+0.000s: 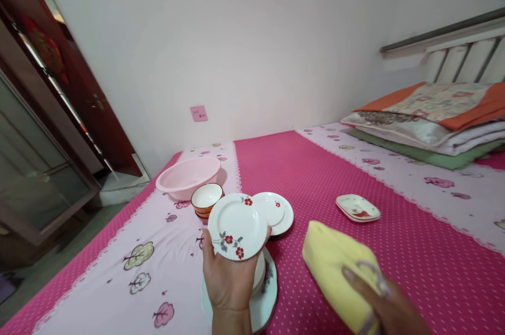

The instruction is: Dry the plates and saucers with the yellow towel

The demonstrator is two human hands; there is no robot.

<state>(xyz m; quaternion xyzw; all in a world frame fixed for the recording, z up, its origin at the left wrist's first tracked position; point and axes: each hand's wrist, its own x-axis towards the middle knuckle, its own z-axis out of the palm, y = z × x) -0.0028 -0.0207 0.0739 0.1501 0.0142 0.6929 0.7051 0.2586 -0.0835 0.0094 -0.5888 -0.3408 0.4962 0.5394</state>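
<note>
Head view: what does the left hand (231,280) have?

— It holds a flowered plate (236,224), tilted towards the camera; thumb by the left rim, fingertips showing by the right, palm beneath; all this in front of the pink basin (193,173) and to its right.

— And the right hand (389,301)?

— Blurred; it grips a yellow cloth (333,261), thumb on top, though how tightly I cannot tell; both are well right of the basin and nearer the camera.

— Other crockery?

— Stacked bowls (207,197) just before the basin; stacked plates (286,219) farther right of it; small dishes (355,206) farther right still.
</note>
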